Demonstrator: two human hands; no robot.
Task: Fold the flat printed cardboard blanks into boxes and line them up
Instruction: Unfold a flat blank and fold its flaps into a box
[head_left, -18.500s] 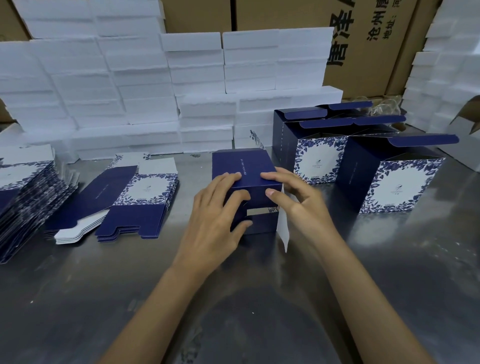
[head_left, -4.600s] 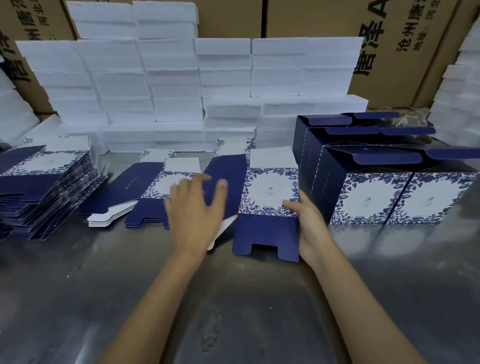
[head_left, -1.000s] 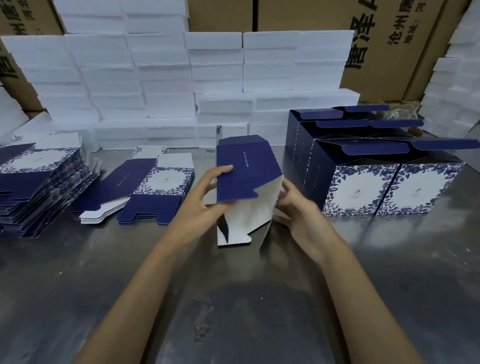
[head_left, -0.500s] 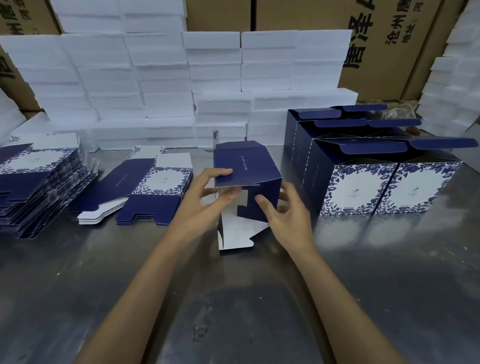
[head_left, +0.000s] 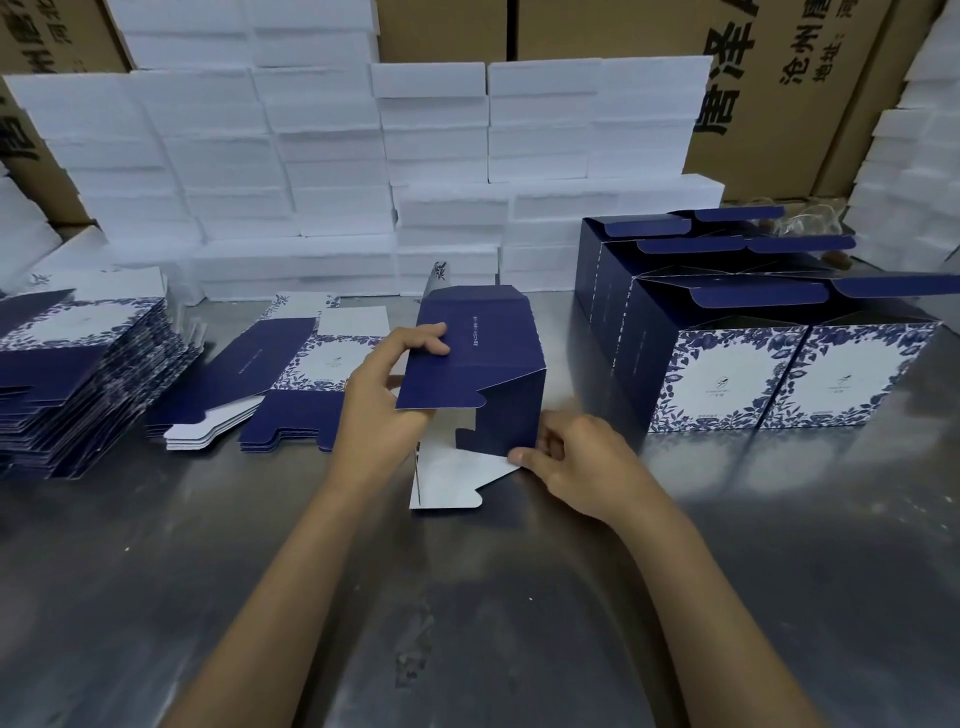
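A half-formed navy box (head_left: 483, 364) lies on its side on the steel table (head_left: 467, 597), bottom flaps toward me. My left hand (head_left: 384, 410) grips its left edge, thumb on the top panel and fingers underneath. My right hand (head_left: 576, 462) pinches the white flap (head_left: 457, 478) at the box's lower right corner. To the right, several folded boxes (head_left: 753, 374) with floral fronts stand in rows, lids open. On the left lie a small pile of flat blanks (head_left: 291, 384) and a tall stack of blanks (head_left: 78, 374).
White foam blocks (head_left: 363, 171) are stacked along the back of the table, with more at the far right (head_left: 914, 171). Brown cartons (head_left: 779, 78) with printed characters stand behind them. Bare steel surface stretches in front of my hands.
The blank has opened into a tube lying on the table. My right hand slid down from the box's front face to the lower right corner flap. My left hand kept its grip.
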